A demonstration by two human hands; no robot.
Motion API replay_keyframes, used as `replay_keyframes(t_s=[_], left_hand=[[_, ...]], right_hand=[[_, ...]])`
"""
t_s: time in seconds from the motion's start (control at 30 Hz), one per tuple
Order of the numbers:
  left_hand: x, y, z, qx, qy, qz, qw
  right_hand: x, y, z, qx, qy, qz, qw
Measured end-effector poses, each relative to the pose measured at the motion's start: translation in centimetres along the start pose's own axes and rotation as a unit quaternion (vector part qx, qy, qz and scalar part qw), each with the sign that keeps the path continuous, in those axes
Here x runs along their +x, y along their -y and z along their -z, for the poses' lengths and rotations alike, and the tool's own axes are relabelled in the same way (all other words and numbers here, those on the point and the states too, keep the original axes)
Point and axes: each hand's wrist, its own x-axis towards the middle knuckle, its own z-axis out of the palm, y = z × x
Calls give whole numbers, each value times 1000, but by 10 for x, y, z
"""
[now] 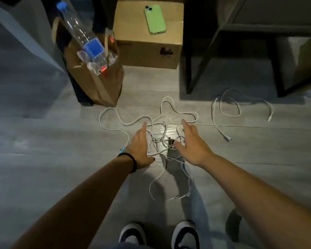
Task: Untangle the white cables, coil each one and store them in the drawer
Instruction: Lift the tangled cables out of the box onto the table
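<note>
A tangle of white cables [158,137] lies on the grey wooden floor in front of my feet, with loops spreading left and back and loose ends trailing toward me. A separate white cable [230,108] lies apart on the floor to the right. My left hand [140,146] reaches over the tangle's left side with fingers straight. My right hand [192,142] hovers over its right side, fingers straight, holding nothing. A small dark plug [171,141] sits in the knot between my hands. No drawer is visible.
A brown paper bag [97,83] holding a clear plastic bottle [83,33] stands at the back left. Behind the cables sits a cardboard box [147,49] with a green phone [154,19] on top. Dark furniture legs [201,65] stand at the right.
</note>
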Motion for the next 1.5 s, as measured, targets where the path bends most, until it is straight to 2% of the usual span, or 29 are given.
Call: replay_keyframes(t_s=[0.17, 0.27, 0.33, 0.47, 0.5, 0.67, 0.73, 0.87, 1.0, 1.13, 1.23, 1.33, 1.5], left_hand=[[38, 38, -35, 173, 66, -1, 983], [50, 48, -54, 245, 66, -33, 967], [55, 49, -62, 285, 43, -33, 957], [58, 54, -82, 240, -92, 3, 966], [60, 57, -87, 235, -100, 12, 967], [73, 65, -98, 290, 22, 26, 956], [73, 61, -95, 268, 34, 40, 962], [57, 56, -87, 210, -49, -8, 976], [31, 38, -66, 192, -114, -57, 973], [5, 1, -33, 144, -150, -97, 973], [-20, -33, -5, 94, -156, -115, 977], [-50, -69, 22, 47, -180, -159, 970], [-102, -137, 74, -29, -203, -220, 954]], right_hand=[[38, -21, -38, -44, 4, 16, 999], [52, -37, -57, -65, 16, 31, 997], [58, -48, -65, -79, 23, 36, 996], [64, -60, -73, -121, 26, 39, 992], [64, -62, -74, -126, 24, 36, 991], [68, -69, -78, -130, 14, 28, 991], [67, -69, -79, -124, 14, 32, 992], [53, -63, -73, -127, 14, 27, 991], [29, -49, -57, -131, 23, 13, 991], [4, -27, -34, -116, 23, 26, 993], [-21, -6, -15, -70, 8, 16, 997], [-51, 15, 11, 23, -6, 1, 1000], [-101, 50, 64, 142, -60, 18, 988]])
